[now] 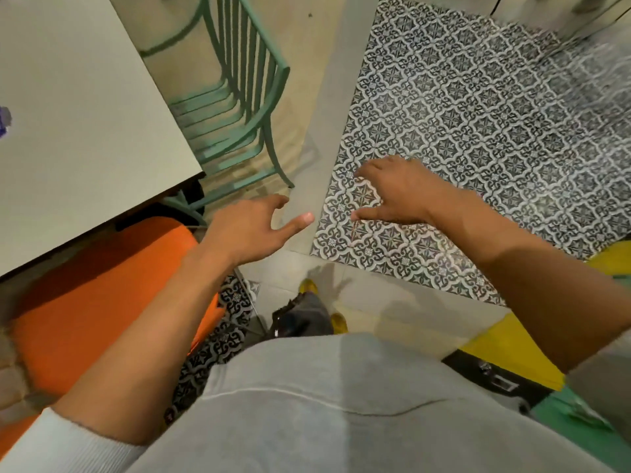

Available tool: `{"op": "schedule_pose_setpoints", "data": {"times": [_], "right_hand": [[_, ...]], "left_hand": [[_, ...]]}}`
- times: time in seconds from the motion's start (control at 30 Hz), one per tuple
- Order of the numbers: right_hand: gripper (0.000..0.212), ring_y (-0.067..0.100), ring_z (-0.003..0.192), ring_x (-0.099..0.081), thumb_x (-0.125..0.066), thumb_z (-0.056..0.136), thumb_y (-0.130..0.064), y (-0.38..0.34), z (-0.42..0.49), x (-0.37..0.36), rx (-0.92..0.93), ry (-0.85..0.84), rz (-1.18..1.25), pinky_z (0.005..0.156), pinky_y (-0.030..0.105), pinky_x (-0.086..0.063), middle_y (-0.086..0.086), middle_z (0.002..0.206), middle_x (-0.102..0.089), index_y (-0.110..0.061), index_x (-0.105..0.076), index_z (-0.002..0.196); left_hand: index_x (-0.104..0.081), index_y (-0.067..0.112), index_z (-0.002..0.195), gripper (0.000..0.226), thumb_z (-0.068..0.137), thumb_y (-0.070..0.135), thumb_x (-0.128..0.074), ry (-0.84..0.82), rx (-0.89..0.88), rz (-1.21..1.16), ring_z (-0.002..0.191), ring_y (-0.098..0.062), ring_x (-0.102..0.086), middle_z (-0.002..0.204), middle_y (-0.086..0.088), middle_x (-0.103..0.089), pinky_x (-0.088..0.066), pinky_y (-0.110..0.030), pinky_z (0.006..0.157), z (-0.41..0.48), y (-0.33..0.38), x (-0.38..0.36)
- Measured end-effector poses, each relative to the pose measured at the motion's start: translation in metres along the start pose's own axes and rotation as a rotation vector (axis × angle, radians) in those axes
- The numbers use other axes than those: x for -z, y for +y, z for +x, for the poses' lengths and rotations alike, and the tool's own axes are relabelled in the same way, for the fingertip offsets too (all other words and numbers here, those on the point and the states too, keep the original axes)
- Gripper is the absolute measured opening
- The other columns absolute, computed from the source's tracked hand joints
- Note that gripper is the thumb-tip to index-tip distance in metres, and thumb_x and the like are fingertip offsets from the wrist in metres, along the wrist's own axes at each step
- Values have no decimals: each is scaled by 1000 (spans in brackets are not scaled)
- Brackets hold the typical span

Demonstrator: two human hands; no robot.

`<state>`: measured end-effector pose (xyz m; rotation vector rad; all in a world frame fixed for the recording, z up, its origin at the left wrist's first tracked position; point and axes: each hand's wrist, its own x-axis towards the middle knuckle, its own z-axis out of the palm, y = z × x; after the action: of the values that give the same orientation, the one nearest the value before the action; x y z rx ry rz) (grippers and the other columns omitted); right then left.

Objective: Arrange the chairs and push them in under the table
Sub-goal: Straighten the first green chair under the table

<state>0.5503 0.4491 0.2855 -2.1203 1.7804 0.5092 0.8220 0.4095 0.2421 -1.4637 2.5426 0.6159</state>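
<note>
A pale table (78, 107) fills the upper left. A green metal chair (239, 107) with a slatted seat and back stands at its right side, seat partly tucked under the table's edge. An orange seat (102, 302) lies under the table's near edge at lower left. My left hand (249, 227) hovers open just below the green chair's front leg, touching nothing. Over the patterned tiles, my right hand (392, 189) is open too, fingers spread and empty.
Black-and-white patterned floor tiles (478, 131) cover the right side, with a plain grey strip (321, 114) beside the chair. Yellow and green surfaces (512, 343) and a dark object (495, 377) sit at lower right. My feet (307, 288) show below.
</note>
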Motion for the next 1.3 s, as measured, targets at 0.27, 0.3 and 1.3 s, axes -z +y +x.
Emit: {"op": "schedule_pose_setpoints", "data": {"times": [0.27, 0.3, 1.3], "right_hand": [[77, 36, 145, -52, -62, 99, -65, 76, 144, 79, 97, 103, -22, 118, 57, -43, 10, 161, -53, -18, -49, 159], [74, 35, 146, -51, -63, 100, -62, 84, 169, 93, 100, 106, -13, 119, 56, -43, 9, 162, -53, -18, -49, 159], [67, 32, 145, -51, -68, 94, -44, 112, 804, 293, 1121, -103, -757, 123, 47, -39, 8, 158, -55, -20, -54, 155]], "left_hand": [[-56, 31, 148, 94, 86, 97, -29, 101, 99, -138, 130, -26, -64, 145, 4, -66, -56, -48, 98, 154, -14, 28], [-56, 30, 148, 91, 88, 94, -33, 123, 124, -185, 129, -25, -65, 145, 4, -66, -56, -48, 98, 179, -21, 33], [-52, 27, 150, 59, 100, 57, -61, 325, 1222, -764, 111, -28, -69, 134, -4, -69, -57, -38, 85, 580, -91, 96]]}}
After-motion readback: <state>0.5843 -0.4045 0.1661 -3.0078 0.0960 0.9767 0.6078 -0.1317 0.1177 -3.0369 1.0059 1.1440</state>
